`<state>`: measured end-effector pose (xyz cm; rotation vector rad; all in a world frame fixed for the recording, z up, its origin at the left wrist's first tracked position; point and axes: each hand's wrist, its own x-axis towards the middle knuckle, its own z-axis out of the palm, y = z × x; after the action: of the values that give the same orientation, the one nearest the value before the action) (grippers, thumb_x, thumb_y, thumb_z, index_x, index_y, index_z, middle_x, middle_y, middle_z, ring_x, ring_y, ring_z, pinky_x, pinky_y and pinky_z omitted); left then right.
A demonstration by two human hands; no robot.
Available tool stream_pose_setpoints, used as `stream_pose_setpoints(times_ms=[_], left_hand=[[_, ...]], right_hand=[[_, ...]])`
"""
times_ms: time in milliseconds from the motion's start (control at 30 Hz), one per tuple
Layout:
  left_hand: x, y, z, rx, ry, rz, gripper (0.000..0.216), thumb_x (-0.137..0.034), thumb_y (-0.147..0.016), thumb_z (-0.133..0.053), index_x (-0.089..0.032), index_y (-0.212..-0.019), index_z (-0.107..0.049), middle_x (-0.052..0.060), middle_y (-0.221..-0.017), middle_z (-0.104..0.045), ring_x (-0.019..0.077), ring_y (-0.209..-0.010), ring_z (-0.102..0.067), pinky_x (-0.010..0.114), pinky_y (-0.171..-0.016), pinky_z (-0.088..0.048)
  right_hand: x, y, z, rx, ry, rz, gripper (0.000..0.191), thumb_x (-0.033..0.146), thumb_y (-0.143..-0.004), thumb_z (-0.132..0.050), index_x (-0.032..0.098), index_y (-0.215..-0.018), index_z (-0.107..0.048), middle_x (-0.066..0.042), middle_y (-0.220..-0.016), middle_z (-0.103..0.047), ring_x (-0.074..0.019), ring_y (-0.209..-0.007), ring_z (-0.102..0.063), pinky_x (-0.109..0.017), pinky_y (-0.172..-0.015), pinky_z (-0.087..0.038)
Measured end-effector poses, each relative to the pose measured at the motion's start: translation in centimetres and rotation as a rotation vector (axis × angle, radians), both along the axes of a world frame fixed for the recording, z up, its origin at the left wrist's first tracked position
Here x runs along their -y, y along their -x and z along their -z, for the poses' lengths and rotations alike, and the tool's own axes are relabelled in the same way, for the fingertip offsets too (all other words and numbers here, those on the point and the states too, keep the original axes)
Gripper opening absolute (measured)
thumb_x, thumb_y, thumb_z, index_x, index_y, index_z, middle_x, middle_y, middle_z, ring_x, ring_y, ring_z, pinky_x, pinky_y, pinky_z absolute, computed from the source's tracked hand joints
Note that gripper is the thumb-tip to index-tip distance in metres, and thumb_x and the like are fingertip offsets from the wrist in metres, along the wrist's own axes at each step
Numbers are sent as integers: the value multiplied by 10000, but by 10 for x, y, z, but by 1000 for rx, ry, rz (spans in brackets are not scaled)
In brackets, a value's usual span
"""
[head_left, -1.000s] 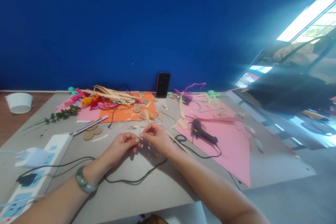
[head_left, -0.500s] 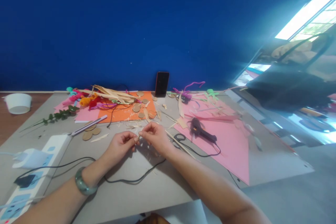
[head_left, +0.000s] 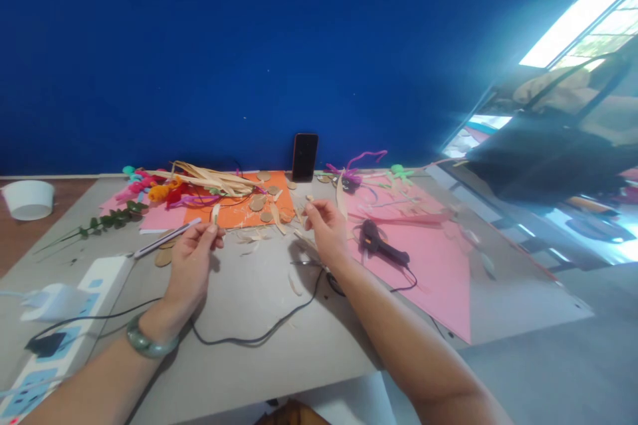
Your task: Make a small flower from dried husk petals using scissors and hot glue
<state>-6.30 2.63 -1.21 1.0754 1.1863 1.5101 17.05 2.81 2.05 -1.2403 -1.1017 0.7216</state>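
Observation:
My left hand point(head_left: 192, 265), with a green bangle on the wrist, has thumb and fingers pinched together by the orange sheet. A short pale strip of dried husk point(head_left: 215, 214) stands up from its fingertips. Farther right, my right hand point(head_left: 326, 231) is raised over the table, thumb and index finger closed together; what they hold, if anything, is too small to make out. Loose husk scraps point(head_left: 254, 237) lie between the hands. Scissors point(head_left: 306, 263) are partly hidden under the right forearm. Round cardboard pieces point(head_left: 258, 203) rest on the orange paper point(head_left: 239, 211).
A black glue gun point(head_left: 381, 244) lies on pink paper point(head_left: 438, 279). Its cord point(head_left: 259, 342) crosses the table. At left are a white power strip point(head_left: 74, 325), a green leafy stem point(head_left: 117, 216) and a bundle of husk strips point(head_left: 214, 179). A phone point(head_left: 304, 158) leans on the blue wall.
My hands, close together at the table's middle before, have moved apart: the left to the left, the right up and to the right. A pale husk strip now shows at my left fingertips.

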Motion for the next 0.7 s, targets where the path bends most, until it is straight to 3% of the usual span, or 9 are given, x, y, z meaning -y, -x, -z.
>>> stream_pose_setpoints(times_ms=[133, 267, 367, 500, 700], left_hand=[[-4, 1, 3, -14, -12, -10, 195, -370, -775, -646, -177, -788, -619, -11, -727, -607, 101, -636, -523, 212, -628, -427], [0, -1, 6, -87, 2, 40, 218, -388, -794, -630, -171, -812, -628, -4, -727, -604, 105, -628, -522, 212, -597, -424], [3, -3, 8, -117, 27, 105, 241, -403, -799, -627, -163, -812, -634, 4, -723, -603, 107, -622, -519, 209, -566, -415], [4, -3, 9, -139, 39, 159, 253, -410, -791, -635, -157, -800, -634, 1, -684, -585, 109, -609, -514, 207, -541, -406], [5, -6, 9, -124, 79, 212, 259, -412, -775, -650, -155, -782, -623, -13, -640, -563, 104, -563, -502, 208, -512, -410]], right_hand=[[-6, -13, 2, 312, 17, -23, 145, 321, -811, -541, 181, -826, -576, -14, -731, -613, -124, -603, -521, -252, -619, -435], [-6, -32, -6, 961, 231, -211, 130, 162, -764, -541, 168, -736, -668, -52, -754, -674, -162, -693, -575, -262, -670, -408], [-3, -33, -9, 1300, 382, -335, 178, 130, -761, -538, 184, -768, -708, -70, -824, -711, -189, -765, -621, -260, -681, -407], [-2, -22, -6, 1481, 421, -388, 194, 157, -808, -526, 165, -841, -717, -119, -921, -719, -226, -850, -651, -270, -704, -430], [-6, -20, -1, 1519, 442, -408, 200, 158, -825, -518, 114, -850, -711, -180, -947, -708, -268, -892, -661, -301, -742, -455]])
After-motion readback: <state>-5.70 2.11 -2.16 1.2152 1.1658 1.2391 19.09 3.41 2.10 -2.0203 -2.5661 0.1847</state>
